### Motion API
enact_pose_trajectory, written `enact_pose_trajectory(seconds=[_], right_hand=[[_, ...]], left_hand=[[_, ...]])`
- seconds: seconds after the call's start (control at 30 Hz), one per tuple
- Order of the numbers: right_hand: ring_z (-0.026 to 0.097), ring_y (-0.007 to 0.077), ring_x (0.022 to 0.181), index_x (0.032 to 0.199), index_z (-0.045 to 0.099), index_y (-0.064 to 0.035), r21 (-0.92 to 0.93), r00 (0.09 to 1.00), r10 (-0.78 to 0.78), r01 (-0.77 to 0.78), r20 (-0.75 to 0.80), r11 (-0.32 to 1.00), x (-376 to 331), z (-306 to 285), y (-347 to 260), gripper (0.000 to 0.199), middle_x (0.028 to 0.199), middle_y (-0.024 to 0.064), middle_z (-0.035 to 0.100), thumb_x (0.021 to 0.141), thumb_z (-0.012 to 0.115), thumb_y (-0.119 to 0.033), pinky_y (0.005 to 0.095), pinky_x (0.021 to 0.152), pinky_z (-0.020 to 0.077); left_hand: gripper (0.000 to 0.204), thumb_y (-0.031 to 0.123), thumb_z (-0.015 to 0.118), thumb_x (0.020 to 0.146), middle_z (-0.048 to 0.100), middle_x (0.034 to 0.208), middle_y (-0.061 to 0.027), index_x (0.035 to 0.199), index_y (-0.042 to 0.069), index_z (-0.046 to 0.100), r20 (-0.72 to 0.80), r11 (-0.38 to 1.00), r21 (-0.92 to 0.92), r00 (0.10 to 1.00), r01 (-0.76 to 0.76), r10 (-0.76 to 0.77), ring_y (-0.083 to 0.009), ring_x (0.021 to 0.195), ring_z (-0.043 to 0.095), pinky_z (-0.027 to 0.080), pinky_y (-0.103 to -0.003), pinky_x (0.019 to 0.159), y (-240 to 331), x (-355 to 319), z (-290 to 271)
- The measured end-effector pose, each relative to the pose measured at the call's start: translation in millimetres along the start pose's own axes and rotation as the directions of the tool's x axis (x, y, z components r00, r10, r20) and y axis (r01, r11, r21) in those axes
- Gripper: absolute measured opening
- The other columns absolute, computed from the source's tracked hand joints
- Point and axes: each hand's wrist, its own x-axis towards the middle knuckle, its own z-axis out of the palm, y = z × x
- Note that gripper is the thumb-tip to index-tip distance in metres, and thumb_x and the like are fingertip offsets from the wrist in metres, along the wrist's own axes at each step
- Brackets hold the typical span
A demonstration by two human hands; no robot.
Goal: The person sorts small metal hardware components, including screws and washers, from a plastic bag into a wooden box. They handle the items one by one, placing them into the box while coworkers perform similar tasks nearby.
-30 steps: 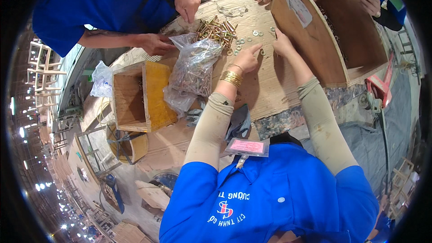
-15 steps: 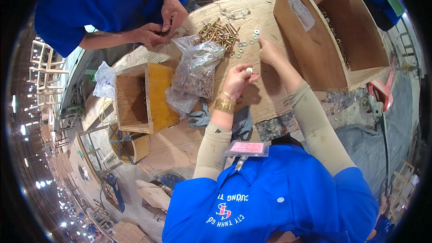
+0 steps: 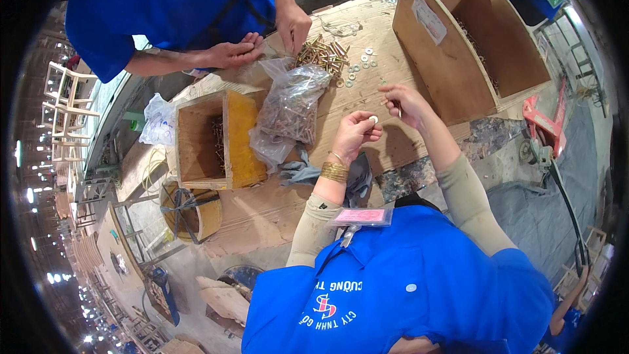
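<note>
Near the frame's middle, a pale ring (image 3: 373,119) is pinched by the curled left hand (image 3: 356,134). To its upper right, the right hand (image 3: 409,105) is half curled; whether anything is held cannot be told.

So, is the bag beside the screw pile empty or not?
Not empty: through its clear plastic, the bag shows many small metal pieces bunched inside. Exactly how full, I can't tell.
</note>
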Motion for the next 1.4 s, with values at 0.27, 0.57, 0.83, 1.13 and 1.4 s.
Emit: enact_pose_trajectory(seconds=[0.27,0.57,0.83,1.13,1.4], right_hand=[[0.046,0.0032,0.049,0.086,0.055,-0.0042,-0.166,0.944,-0.300,0.277,-0.136,0.947,-70,0,16,0.015,0.064,0.0004,0.054,0.079,0.061,-0.016,0.0159,0.038,0.0344],[0.046,0.0049,0.055,0.070,0.055,0.0006,-0.595,0.614,-0.786,0.605,-0.075,0.530,-129,9,-23,0.021,0.057,0.0025,0.053,0.076,0.064,-0.018,0.0225,0.048,0.0380],[0.045,0.0032,0.055,0.071,0.056,0.0008,-0.625,0.627,-0.766,0.657,0.143,0.421,-177,4,-101,0.017,0.060,0.0000,0.053,0.071,0.066,-0.012,0.0195,0.047,0.0364],[0.046,0.0049,0.057,0.066,0.053,0.0000,-0.793,0.557,-0.768,0.600,0.317,0.107,-194,-38,-190,0.018,0.059,0.0007,0.052,0.069,0.065,-0.013,0.0207,0.051,0.0374],[0.046,0.0106,0.055,0.064,0.052,-0.0003,-0.896,0.633,-0.669,0.429,0.389,-0.116,-182,-74,-234,0.023,0.056,0.0034,0.049,0.065,0.067,-0.018,0.0261,0.050,0.0359]], left_hand=[[0.017,0.006,0.051,0.083,0.060,0.078,-0.0105,0.098,-0.001,0.055,0.171,1.000,-0.003,0.985,-0.015,0.016,-0.0142,0.066,0.058,0.049,-0.024,0.059,10,-15,36],[0.013,0.003,0.051,0.082,0.061,0.079,-0.0125,0.093,-0.001,0.055,0.322,0.990,0.081,0.943,-0.114,0.082,-0.0151,0.065,0.059,0.049,-0.025,0.059,33,-43,81],[0.010,0.006,0.054,0.080,0.061,0.075,-0.0083,0.088,0.001,0.054,0.409,0.968,0.134,0.901,-0.214,0.143,-0.0130,0.061,0.058,0.047,-0.023,0.055,76,-49,155],[0.012,0.006,0.055,0.079,0.061,0.074,-0.0101,0.089,-0.001,0.057,0.475,0.952,0.086,0.852,-0.295,0.221,-0.0121,0.061,0.057,0.044,-0.021,0.053,107,-17,228],[0.014,0.004,0.054,0.076,0.061,0.073,-0.0111,0.087,-0.004,0.057,0.415,0.920,0.242,0.890,-0.308,0.189,-0.0127,0.059,0.056,0.044,-0.022,0.052,116,22,261]])
